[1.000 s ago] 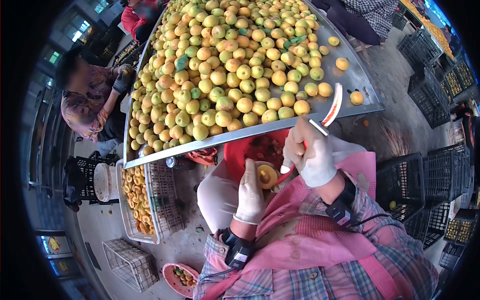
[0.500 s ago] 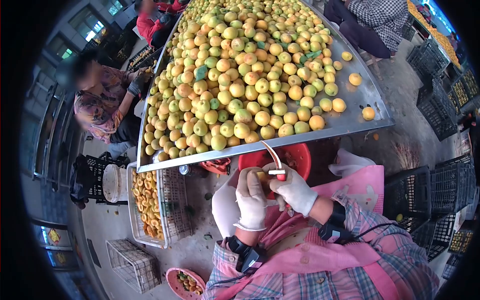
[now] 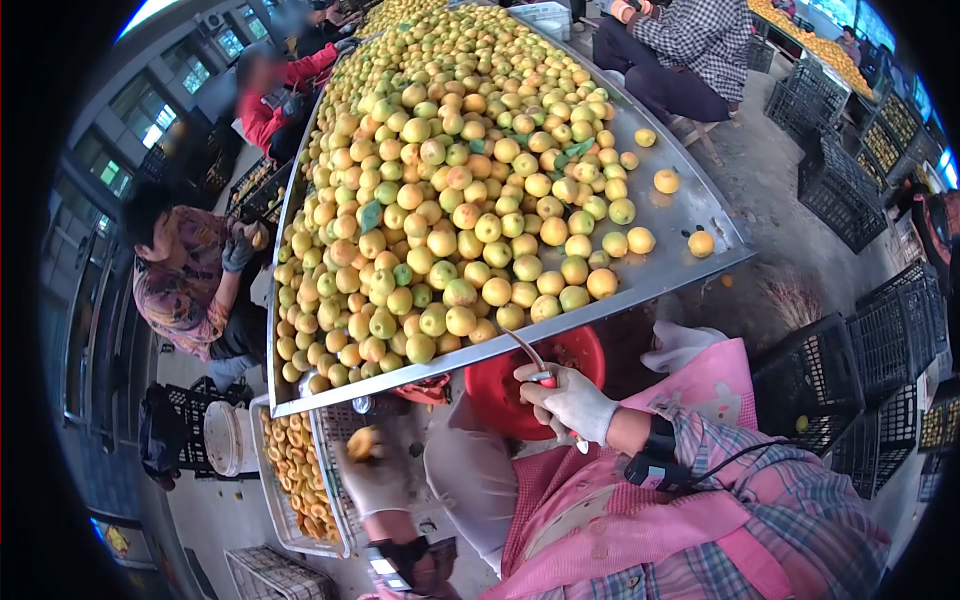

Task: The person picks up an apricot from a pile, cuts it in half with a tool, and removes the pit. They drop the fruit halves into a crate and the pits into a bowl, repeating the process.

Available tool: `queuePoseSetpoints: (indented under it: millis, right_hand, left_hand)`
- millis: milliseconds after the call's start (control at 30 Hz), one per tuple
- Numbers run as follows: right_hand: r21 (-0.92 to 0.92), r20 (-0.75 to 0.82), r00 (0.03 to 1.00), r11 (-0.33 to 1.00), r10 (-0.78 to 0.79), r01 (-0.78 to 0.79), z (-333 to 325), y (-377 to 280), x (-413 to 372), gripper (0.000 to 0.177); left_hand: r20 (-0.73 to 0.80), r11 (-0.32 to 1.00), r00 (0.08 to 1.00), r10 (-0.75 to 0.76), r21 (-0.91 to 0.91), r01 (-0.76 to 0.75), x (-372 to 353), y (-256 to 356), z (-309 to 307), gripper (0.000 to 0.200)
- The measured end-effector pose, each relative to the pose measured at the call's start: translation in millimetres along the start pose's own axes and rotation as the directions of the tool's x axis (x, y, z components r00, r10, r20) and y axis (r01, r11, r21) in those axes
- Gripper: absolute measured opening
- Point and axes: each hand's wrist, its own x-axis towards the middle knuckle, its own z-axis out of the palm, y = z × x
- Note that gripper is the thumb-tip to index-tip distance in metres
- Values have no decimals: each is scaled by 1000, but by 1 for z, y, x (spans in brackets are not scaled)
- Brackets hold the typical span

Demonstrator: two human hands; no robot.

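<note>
My right hand (image 3: 578,402), in a white glove, is closed round a knife (image 3: 527,350) with a thin curved blade and some red at the handle. Its blade points up toward the metal table's front edge. My left hand (image 3: 378,485), gloved and smeared by motion, holds a cut apricot (image 3: 363,444) at its fingertips. That hand is over the right side of a white plastic crate (image 3: 335,470), in which cut apricots (image 3: 292,465) lie. In front of me, a big heap of whole apricots (image 3: 450,210) covers much of the metal table (image 3: 670,225).
A red basin (image 3: 485,395) stands below the table edge, in front of my lap. Black crates (image 3: 805,375) are stacked at right. A white bucket (image 3: 225,438) stands left of the cut fruit. Other people sit along the table, one (image 3: 190,270) at near left.
My hands have parted. The left has moved left and down to the white crate with a cut apricot; the right stays before the basin with the knife. The view has shifted.
</note>
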Motion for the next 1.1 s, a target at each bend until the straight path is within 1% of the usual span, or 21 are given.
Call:
queuePoseSetpoints:
  millis: [33, 100, 167, 233, 267, 300, 333, 367, 400, 433, 500, 567, 600, 633, 700, 767, 833, 900, 933, 1033, 1100]
  right_hand:
    - [-14, 4, 1000, 1000, 22, -22, -5, -1, -1, 30]
    - [-23, 3, 1000, 1000, 5, -5, -15, 0, 3, 30]
    - [-30, 10, 1000, 1000, -2, 3, -22, -3, 3, 29]
    - [-37, 5, 1000, 999, -27, 27, -30, -4, 9, 28]
    - [-40, 11, 999, 998, -45, 46, -34, -5, 12, 27]
    - [-42, 13, 998, 997, -64, 65, -38, -8, 15, 26]
    - [-60, -15, 996, 995, -86, 85, -39, -14, 14, 25]
    - [-61, -44, 995, 994, -92, 89, -42, -20, 16, 21]
    - [-78, -68, 990, 990, -124, 119, -49, -23, 21, 20]
    - [-99, -90, 984, 984, -156, 147, -57, -26, 27, 20]
    - [-161, -181, 964, 972, -197, 169, -76, -35, 40, 18]
    - [-397, -406, 869, 911, -281, 109, -95, -49, 56, 22]
    - [-594, -412, 802, 795, -434, 125, -111, -57, 58, 26]
    - [-761, -377, 724, 639, -577, 113, -128, -67, 58, 31]
    - [-915, -387, 612, 372, -690, -159, -150, -90, 63, 38]
    - [-932, -361, 532, 315, -766, -179, -187, -91, 84, 39]
    - [-916, -400, 572, 323, -716, -236, -204, -102, 94, 40]
    - [-892, -450, 732, 304, -512, -335, -215, -109, 103, 38]
    - [-910, -406, 751, 306, -522, -279, -222, -103, 108, 46]
    - [-906, -420, 695, 317, -584, -281, -236, -125, 109, 34]
    - [-909, -410, 672, 338, -617, -244, -220, -101, 102, 39]
  left_hand:
    - [-109, 985, 981, 158, -58, -165, 7, 25, -12, 47]
    - [-347, 864, 834, 429, -114, -491, 16, 70, -37, 44]
    - [-380, 794, 734, 563, 0, -608, 14, 106, -63, 49]
    - [-386, 776, 738, 554, -82, -625, 34, 151, -132, 57]
    - [-530, 713, 626, 572, -56, -698, 26, 142, -110, 60]
    - [-524, 717, 632, 571, -55, -695, 31, 142, -128, 60]
    - [-324, 662, 578, 749, 405, -631, 39, 142, -165, 61]
    - [-56, 403, 575, 816, 769, -496, 48, 142, -183, 63]
    - [-271, 695, 640, 719, 279, -662, 23, 95, -88, 61]
    - [-377, 765, 699, 608, 46, -642, 36, 94, -101, 58]
    - [-243, 831, 795, 555, 122, -542, 56, 72, -121, 49]
    - [-203, 905, 890, 408, -41, -424, 42, 29, -62, 40]
    - [-75, 934, 935, 347, -65, -352, 40, 11, -47, 35]
    - [-121, 929, 923, 366, -4, -369, 44, -8, -32, 35]
    - [-24, 967, 971, 239, -87, -240, 30, -34, 5, 35]
    - [30, 989, 993, 117, -93, -114, 20, -54, 41, 35]
    - [143, 992, 988, 50, -122, -32, 22, -73, 53, 36]
    - [193, 997, 981, -26, -71, 41, 22, -90, 62, 36]
    - [65, 997, 998, 2, -75, 3, 26, -100, 68, 38]
    - [107, 997, 993, -39, -66, 46, 30, -125, 106, 36]
    - [257, 973, 939, -230, 58, 223, 33, -126, 63, 38]
